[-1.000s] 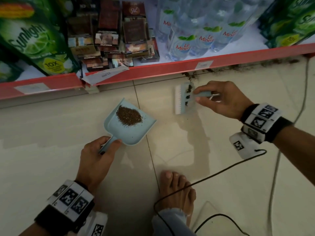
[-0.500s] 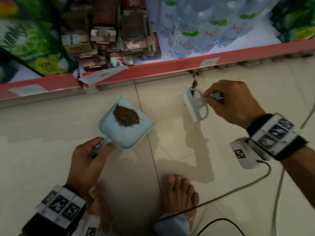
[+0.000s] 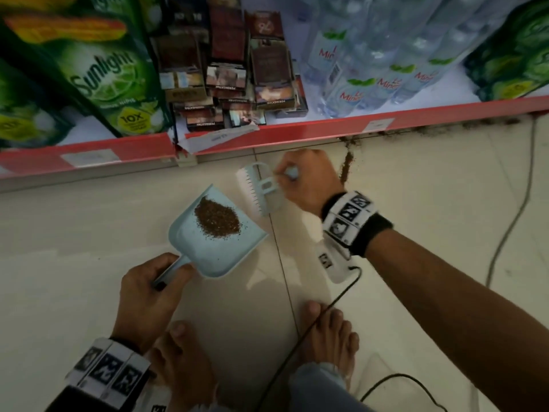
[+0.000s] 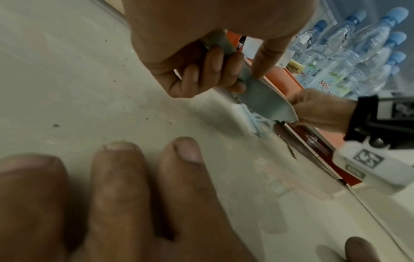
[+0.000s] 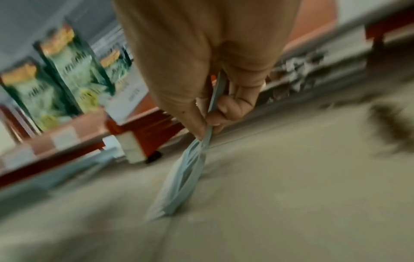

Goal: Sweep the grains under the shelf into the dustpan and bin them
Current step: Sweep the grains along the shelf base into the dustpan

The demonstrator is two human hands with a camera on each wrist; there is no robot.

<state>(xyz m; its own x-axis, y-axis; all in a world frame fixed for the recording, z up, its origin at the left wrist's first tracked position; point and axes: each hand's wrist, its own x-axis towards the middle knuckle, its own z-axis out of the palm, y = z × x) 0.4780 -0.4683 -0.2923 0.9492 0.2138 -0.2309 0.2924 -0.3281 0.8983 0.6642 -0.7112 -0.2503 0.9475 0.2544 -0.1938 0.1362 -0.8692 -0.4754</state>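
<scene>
Left hand (image 3: 148, 288) grips a dustpan (image 3: 218, 233) holding grains (image 3: 217, 219); right hand (image 3: 309, 181) grips a brush (image 3: 261, 188), seemingly touching the floor (image 3: 416, 218).

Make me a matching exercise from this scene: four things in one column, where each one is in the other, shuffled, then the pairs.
Things:
1. dustpan
2. brush
3. water bottles
4. streak of grains

Places:
A. on the shelf
B. held by the right hand
C. on the floor tiles near the shelf edge
D. held by the left hand

Pairs: 1-D, 2-B, 3-A, 4-C
</scene>
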